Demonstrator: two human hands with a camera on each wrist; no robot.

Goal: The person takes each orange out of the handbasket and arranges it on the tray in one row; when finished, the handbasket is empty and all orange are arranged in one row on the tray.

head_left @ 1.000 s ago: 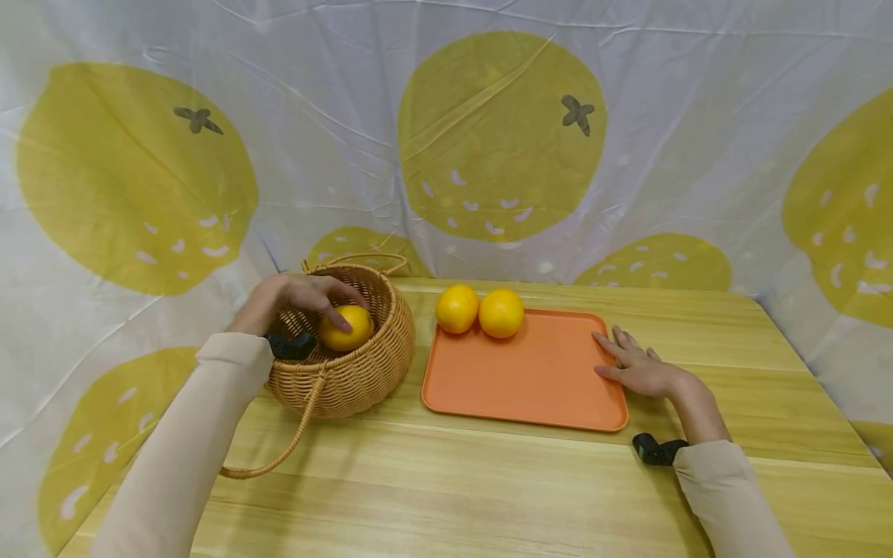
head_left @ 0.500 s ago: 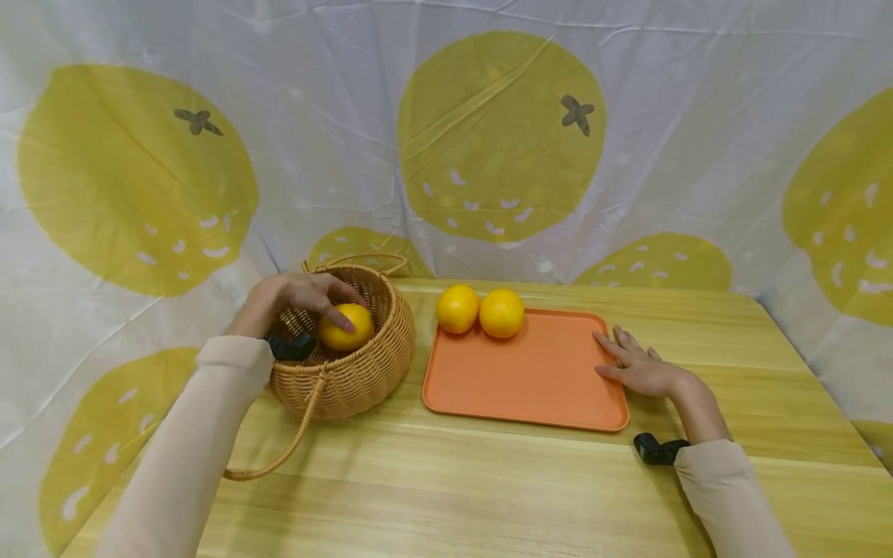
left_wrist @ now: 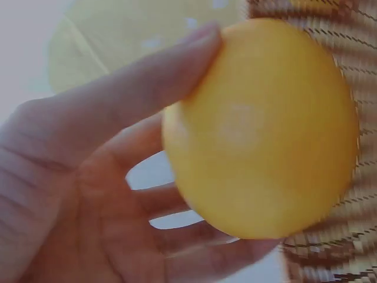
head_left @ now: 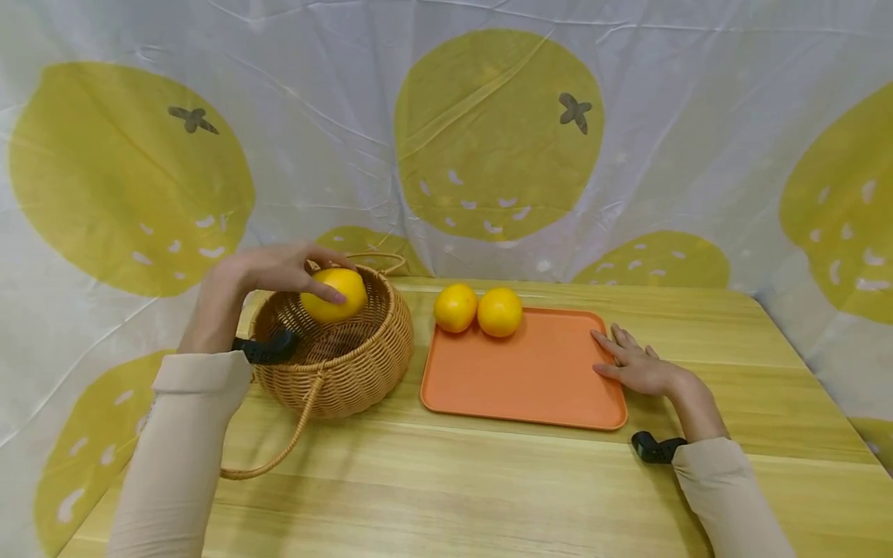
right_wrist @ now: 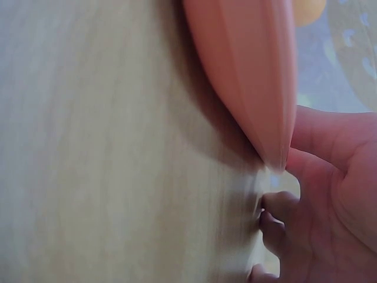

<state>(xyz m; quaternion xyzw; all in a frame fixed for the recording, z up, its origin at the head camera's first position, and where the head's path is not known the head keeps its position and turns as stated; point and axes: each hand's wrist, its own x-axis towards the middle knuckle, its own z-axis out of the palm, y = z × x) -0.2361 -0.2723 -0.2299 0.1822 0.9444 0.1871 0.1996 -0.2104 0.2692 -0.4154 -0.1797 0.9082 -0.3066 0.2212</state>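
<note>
My left hand holds an orange in the upper part of the wicker basket, its thumb across the near side. In the left wrist view, the thumb and fingers curl round this orange, with blurred wickerwork behind it. Two more oranges, a left one and a right one, sit side by side at the far left corner of the orange tray. At that tray's right edge rests my right hand, fingers spread; the right wrist view shows them by the rim.
The wooden table carries the basket and tray, with a narrow gap between them. One basket handle flops down towards the front; the other is at the back. A lemon-printed cloth hangs behind and at both sides.
The left hand has lifted the orange from deep in the basket up towards its rim, shifting slightly left. The right hand, tray and the two oranges on it have stayed in place.
</note>
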